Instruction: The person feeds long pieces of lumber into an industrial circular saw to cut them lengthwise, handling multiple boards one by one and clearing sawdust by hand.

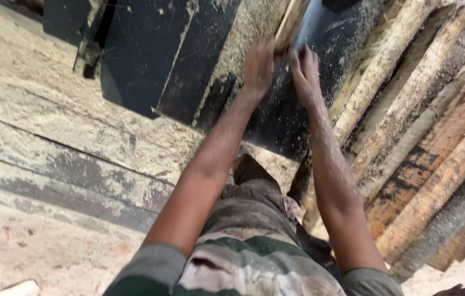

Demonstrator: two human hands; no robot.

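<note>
Both hands press a wood strip at the top edge of view.
The left hand (258,67) lies flat with fingers together on the strip (290,22); the right hand (305,71) pushes beside a blurred blade (308,24). Logs (435,148) crowd the right; the dusty worktop (52,126) lies open left.

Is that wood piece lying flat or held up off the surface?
Held up: both the left hand and right hand grip the wood piece.
</note>
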